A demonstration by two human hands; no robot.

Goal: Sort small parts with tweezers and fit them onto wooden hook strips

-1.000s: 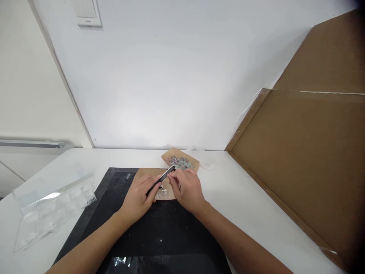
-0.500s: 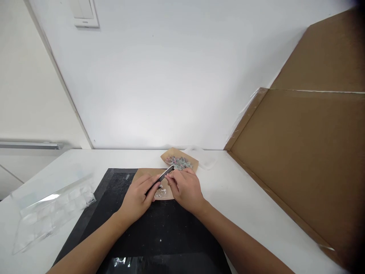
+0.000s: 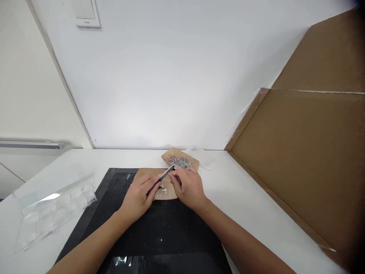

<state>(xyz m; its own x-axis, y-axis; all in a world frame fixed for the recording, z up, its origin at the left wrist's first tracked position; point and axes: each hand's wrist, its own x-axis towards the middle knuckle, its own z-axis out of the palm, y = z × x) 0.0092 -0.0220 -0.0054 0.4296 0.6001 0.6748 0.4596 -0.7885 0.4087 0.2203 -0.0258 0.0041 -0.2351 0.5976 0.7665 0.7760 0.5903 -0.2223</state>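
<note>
My left hand point(image 3: 142, 192) pinches a slim dark bar with a pale top face point(image 3: 167, 173), tilted up toward the right. Close by the bar's upper part is my right hand point(image 3: 189, 186), thumb and fingertips pressed together; what they hold, if anything, is too small to make out. Beneath both hands lies a brown paper sheet or tray point(image 3: 170, 195), partly hidden by them. Several small white pieces point(image 3: 163, 190) rest on it. Just behind, a second brown paper piece point(image 3: 195, 163) carries a heap of grey-green and pinkish bits point(image 3: 181, 161).
A black mat point(image 3: 159, 232) covers the white table's middle. To the left stands a clear plastic compartment box point(image 3: 57, 209) with its lid raised. Crumpled clear plastic point(image 3: 207, 159) lies near the wall. A large cardboard panel point(image 3: 308, 163) rises along the right.
My right hand has shifted slightly to the right, its fingertips drawing a little away from the bar. My left hand keeps its grip, nearly still.
</note>
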